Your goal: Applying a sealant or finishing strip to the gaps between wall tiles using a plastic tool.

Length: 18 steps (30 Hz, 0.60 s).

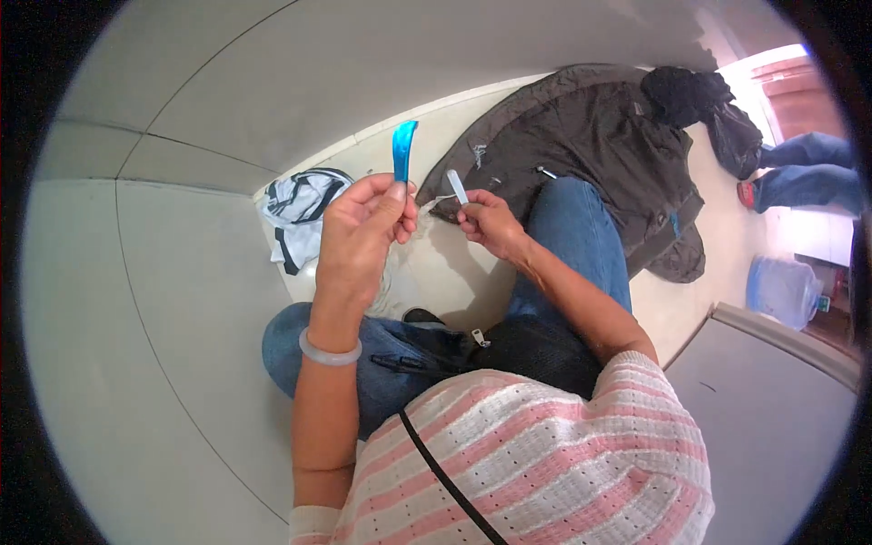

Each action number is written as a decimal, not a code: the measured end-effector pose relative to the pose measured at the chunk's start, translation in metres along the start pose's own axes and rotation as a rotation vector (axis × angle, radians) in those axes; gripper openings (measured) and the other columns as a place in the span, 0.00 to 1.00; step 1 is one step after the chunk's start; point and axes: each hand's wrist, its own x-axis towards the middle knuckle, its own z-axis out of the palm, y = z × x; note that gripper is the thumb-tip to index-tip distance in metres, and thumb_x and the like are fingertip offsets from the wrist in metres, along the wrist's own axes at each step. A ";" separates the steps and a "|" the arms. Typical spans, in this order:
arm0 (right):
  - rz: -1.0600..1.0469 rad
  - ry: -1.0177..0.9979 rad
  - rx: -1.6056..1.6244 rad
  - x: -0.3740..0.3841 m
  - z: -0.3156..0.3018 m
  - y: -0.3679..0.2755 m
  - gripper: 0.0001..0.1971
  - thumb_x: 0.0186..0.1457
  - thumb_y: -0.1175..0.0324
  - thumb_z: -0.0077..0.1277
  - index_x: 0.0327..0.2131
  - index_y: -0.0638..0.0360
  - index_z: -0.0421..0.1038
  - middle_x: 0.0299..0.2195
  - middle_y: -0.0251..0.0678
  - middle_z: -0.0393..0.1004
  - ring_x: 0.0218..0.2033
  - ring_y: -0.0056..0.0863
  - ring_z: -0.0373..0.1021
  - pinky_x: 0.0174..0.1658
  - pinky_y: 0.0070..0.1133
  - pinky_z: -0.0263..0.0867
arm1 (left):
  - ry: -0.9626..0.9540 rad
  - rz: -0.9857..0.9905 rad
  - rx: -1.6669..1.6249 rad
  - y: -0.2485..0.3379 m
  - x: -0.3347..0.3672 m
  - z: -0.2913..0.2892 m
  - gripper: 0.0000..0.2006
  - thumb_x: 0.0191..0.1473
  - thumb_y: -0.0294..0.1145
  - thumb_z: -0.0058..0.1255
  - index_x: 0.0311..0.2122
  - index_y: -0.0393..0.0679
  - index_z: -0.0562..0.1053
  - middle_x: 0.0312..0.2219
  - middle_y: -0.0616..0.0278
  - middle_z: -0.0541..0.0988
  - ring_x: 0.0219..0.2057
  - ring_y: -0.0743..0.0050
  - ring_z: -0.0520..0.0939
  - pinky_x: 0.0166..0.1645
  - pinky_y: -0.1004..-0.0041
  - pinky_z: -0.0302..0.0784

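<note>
A dark cloth (604, 136) covers part of the pale floor (668, 304). Left of it, our left hand (359, 218) pinches a blue strip (402, 150); by its left edge, our right hand's (490, 225) fingers grip a white stick (457, 187). We judge the work underway: both pieces held, apart; what's left doesn't show. Right of the cloth, a jug (781, 291) has unclear contents.

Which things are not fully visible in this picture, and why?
- Shiny blue curved strip: lower end, head view, hidden by left hand.
- Slim whitish stick: lower end, head view, hidden by right hand.
- Other person in blue jeans: upper body, head view, cut off by right edge.
</note>
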 end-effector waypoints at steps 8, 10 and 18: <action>0.065 0.137 -0.149 0.009 -0.012 0.044 0.04 0.49 0.77 0.39 0.31 0.59 0.58 0.18 0.34 0.63 0.14 0.19 0.58 0.12 0.17 0.49 | 0.004 0.031 -0.061 0.003 0.001 -0.003 0.11 0.53 0.30 0.45 0.36 0.32 0.69 0.22 0.64 0.71 0.23 0.81 0.69 0.28 0.82 0.63; 0.092 0.131 -0.160 0.007 -0.011 0.056 0.04 0.49 0.77 0.39 0.30 0.60 0.58 0.18 0.35 0.63 0.14 0.19 0.58 0.12 0.18 0.49 | -0.011 0.045 -0.065 0.005 0.001 -0.005 0.12 0.53 0.30 0.45 0.37 0.31 0.68 0.22 0.65 0.70 0.24 0.82 0.69 0.28 0.83 0.63; 0.098 0.214 -0.237 -0.005 -0.004 0.055 0.03 0.49 0.77 0.41 0.28 0.58 0.59 0.20 0.35 0.64 0.15 0.19 0.59 0.14 0.15 0.52 | -0.081 0.105 -0.155 0.018 0.006 -0.012 0.09 0.52 0.27 0.46 0.35 0.31 0.70 0.23 0.63 0.72 0.24 0.82 0.69 0.29 0.83 0.65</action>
